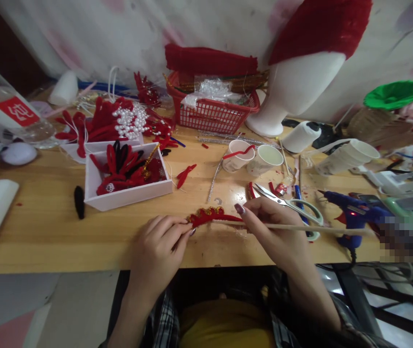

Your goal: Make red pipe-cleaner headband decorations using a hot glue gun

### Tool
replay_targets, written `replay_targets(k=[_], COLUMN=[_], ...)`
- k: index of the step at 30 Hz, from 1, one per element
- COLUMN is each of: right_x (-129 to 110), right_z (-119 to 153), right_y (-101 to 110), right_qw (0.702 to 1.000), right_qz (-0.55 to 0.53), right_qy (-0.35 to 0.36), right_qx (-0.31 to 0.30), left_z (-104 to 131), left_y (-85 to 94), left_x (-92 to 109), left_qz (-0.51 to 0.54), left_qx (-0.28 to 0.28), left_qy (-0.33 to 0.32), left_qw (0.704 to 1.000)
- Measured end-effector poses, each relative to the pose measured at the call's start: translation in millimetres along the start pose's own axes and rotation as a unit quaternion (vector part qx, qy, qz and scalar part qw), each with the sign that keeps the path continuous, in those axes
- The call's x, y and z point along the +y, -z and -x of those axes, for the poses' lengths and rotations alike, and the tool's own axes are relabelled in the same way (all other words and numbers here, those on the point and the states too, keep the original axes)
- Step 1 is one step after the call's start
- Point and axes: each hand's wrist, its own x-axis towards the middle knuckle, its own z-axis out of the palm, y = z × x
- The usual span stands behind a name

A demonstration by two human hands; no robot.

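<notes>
My left hand pinches the left end of a curved red velvety strip with gold loops along its upper edge. The strip is held over the table's front part. In my right hand, a long thin pale stick lies between thumb and fingers, its left tip touching or right beside the red strip. The stick points out to the right, past the scissors, which lie partly behind my right hand. Whether my right fingers also hold the strip's right end cannot be made out.
A white box of red and black pieces stands left. Two paper cups stand behind my hands. A blue glue gun lies right. Farther back are a red basket and a white foam head. A bottle stands far left.
</notes>
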Motion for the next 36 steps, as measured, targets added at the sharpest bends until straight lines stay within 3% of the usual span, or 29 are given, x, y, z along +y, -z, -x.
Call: replay_targets(k=[11,20,36], right_x=[5,18,14], right_z=[0,2,-1], right_y=[12,11,14], right_qw=[0.998,0.991,0.995], right_qz=[0.006,-0.099,-0.050], right_qy=[-0.021,-0.042,0.033], right_qx=[-0.053,-0.085,-0.076], left_z=[2,1,2], left_y=[0.7,1.1,1.0], left_x=[-1,0,-1], left_qz=[0.000,0.004,0.002], left_qx=[0.002,-0.005,0.009], left_qy=[0.000,0.003,-0.009], left_qw=[1.000,1.000,1.000])
